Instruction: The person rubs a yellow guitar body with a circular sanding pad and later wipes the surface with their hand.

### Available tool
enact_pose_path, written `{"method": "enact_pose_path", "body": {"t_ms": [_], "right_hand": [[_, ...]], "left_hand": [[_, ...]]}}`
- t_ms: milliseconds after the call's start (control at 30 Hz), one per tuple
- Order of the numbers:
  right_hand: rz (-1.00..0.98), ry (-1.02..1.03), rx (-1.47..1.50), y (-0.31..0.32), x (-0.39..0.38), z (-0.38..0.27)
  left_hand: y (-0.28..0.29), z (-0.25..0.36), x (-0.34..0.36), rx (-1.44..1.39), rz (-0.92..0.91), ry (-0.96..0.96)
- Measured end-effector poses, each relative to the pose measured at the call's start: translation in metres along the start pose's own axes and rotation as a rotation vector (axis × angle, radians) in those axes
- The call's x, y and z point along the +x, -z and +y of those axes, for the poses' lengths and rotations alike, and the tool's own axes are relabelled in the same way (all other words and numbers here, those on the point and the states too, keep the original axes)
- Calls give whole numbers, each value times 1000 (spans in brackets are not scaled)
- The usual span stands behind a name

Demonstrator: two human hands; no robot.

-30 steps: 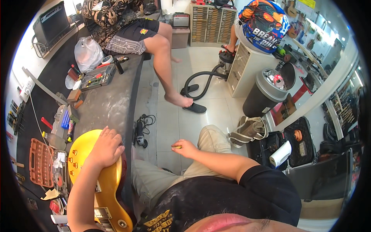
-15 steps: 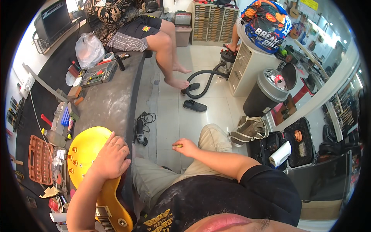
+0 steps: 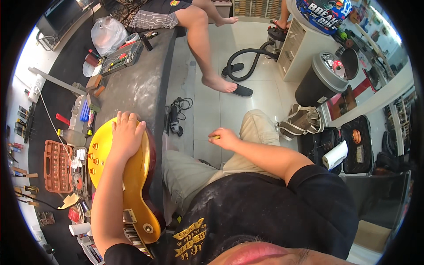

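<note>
A glossy yellow electric guitar (image 3: pixel 138 170) lies on the dark workbench at my left, its neck running toward the lower edge. Several amber knobs (image 3: pixel 95 161) dot its face. My left hand (image 3: pixel 127 137) rests flat on the far end of the body, fingers stretched out, with the forearm crossing the guitar and hiding part of it. Out over the floor by my knee, my right hand (image 3: pixel 226 138) is closed, pinching a small yellow object (image 3: pixel 215 137) whose kind I cannot make out.
An orange tool case (image 3: pixel 57 168), a bottle (image 3: pixel 73 137) and a tool tray (image 3: pixel 121 59) lie on the bench. A co-worker's bare leg (image 3: pixel 198 48) hangs beside it. An angle grinder (image 3: pixel 175 117), vacuum hose (image 3: pixel 240 53) and trash bin (image 3: pixel 320 79) stand around the floor.
My left hand has slid toward the guitar's far edge. The whole view has shifted. The co-worker's near foot has come down onto a dark shoe. My right hand keeps its pinch.
</note>
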State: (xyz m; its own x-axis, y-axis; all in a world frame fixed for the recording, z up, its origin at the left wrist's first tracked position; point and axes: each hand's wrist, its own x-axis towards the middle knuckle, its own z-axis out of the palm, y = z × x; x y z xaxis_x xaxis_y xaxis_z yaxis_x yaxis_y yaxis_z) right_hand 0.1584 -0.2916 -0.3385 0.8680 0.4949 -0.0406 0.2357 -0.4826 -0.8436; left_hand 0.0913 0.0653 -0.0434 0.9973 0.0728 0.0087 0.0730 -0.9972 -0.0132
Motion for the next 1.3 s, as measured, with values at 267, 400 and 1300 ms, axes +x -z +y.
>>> {"method": "enact_pose_path", "body": {"t_ms": [267,400,1300], "right_hand": [[-9,36,-16,9,5,21],[-21,25,28,-4,11,18],[-42,43,18,7,9,17]], "left_hand": [[17,-14,1,-189,6,-400],[13,-56,28,-267,-121,-350],[8,-37,30,-354,-89,-379]]}}
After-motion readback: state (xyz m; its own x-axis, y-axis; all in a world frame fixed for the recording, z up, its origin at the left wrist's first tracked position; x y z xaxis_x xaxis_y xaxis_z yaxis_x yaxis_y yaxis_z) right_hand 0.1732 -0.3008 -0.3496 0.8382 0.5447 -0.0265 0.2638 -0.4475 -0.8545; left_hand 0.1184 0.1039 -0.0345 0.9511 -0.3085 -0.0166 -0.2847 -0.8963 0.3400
